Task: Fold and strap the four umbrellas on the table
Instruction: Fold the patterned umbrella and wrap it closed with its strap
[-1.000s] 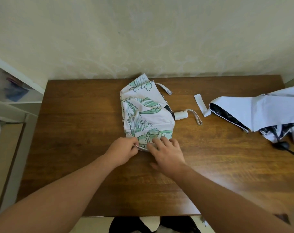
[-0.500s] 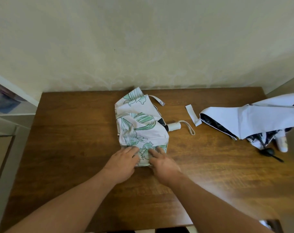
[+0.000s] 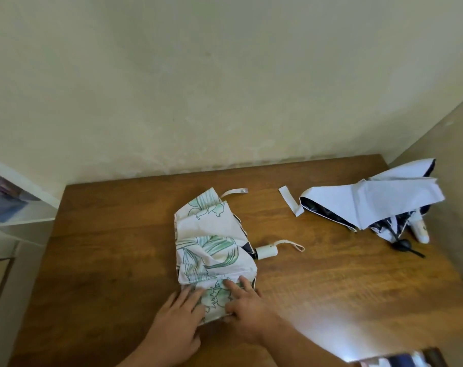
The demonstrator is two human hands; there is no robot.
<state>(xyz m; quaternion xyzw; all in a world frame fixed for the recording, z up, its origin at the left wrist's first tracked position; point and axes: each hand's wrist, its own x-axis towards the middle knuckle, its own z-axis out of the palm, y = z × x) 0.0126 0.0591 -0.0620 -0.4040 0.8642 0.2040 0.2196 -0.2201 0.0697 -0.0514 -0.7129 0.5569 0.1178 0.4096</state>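
Observation:
A white umbrella with green leaf print (image 3: 211,242) lies collapsed and loose in the middle of the wooden table (image 3: 106,247). Its white handle (image 3: 266,252) with a wrist loop points right, and its closing strap (image 3: 234,192) trails at the far end. My left hand (image 3: 178,321) and my right hand (image 3: 245,311) both press flat, fingers spread, on the near edge of its canopy. A second umbrella, pale lavender-white with a dark lining (image 3: 370,205), lies unfolded at the far right, its strap (image 3: 291,203) stretched left.
A black umbrella tip or cap (image 3: 405,245) and a white handle (image 3: 421,231) lie by the lavender umbrella near the right table edge. A wall runs behind the table. White shelving (image 3: 10,207) stands to the left. Something striped shows at the bottom right edge (image 3: 399,361).
The camera has tilted upward, so table and hands sit lower in view. My left hand went from pinching the canopy's near edge to lying flat on it beside the right hand.

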